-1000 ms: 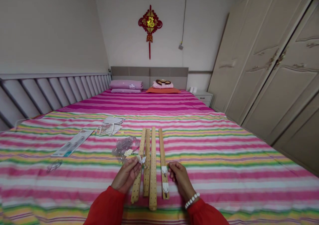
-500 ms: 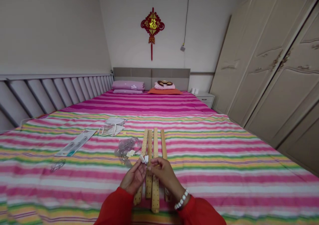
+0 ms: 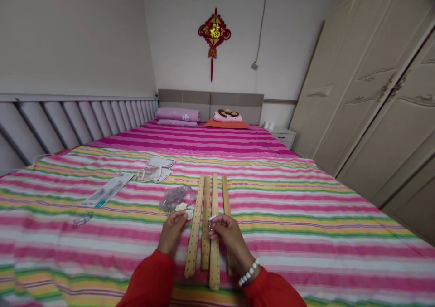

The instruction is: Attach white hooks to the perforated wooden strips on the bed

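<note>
My left hand is closed in a pinch on a small flat white piece, close to a crumpled clear plastic bag. Another pale piece lies against that bag. Between the thumb and fingers of my right hand is a small white piece with a curved metal loop. Beneath and between the hands lie several wooden strips with rows of holes, among them a left strip and a longer strip; my right hand partly covers the rightmost strip.
A flat packaged card, a thin wire-like tangle and white packets lie on the left of the striped bed sheet. Pillows stand at the headboard. A wardrobe lines the right side.
My hands have moved apart, the left one to the left toward the plastic bag with a white piece. My right hand keeps the piece with the metal loop. The view has shifted slightly.
</note>
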### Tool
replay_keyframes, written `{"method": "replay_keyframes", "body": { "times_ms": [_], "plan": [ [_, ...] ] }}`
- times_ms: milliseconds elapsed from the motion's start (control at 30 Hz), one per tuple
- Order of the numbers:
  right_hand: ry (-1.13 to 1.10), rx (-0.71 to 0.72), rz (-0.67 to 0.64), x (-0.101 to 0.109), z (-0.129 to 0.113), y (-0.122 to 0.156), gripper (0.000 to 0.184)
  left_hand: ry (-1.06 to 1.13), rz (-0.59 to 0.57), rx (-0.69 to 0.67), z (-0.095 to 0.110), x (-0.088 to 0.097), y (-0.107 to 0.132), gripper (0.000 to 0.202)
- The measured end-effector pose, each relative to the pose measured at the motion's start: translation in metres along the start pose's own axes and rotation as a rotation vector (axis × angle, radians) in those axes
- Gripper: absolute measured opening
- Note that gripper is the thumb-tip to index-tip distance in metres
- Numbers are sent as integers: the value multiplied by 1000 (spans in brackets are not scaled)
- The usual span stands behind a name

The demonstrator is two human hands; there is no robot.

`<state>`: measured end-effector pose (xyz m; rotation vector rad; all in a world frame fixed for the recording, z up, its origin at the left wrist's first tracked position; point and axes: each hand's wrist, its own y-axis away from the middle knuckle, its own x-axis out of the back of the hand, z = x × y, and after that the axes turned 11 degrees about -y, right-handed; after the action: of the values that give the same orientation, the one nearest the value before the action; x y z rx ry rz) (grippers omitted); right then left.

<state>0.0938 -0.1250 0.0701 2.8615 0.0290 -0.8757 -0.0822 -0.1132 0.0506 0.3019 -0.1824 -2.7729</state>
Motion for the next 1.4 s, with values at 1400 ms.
{"method": "replay_keyframes", "body": {
  "times_ms": [1400],
  "plan": [
    [96, 100, 107, 59, -24, -44, 37, -532, -344, -182, -25, -113, -9, 21]
  ]
}}
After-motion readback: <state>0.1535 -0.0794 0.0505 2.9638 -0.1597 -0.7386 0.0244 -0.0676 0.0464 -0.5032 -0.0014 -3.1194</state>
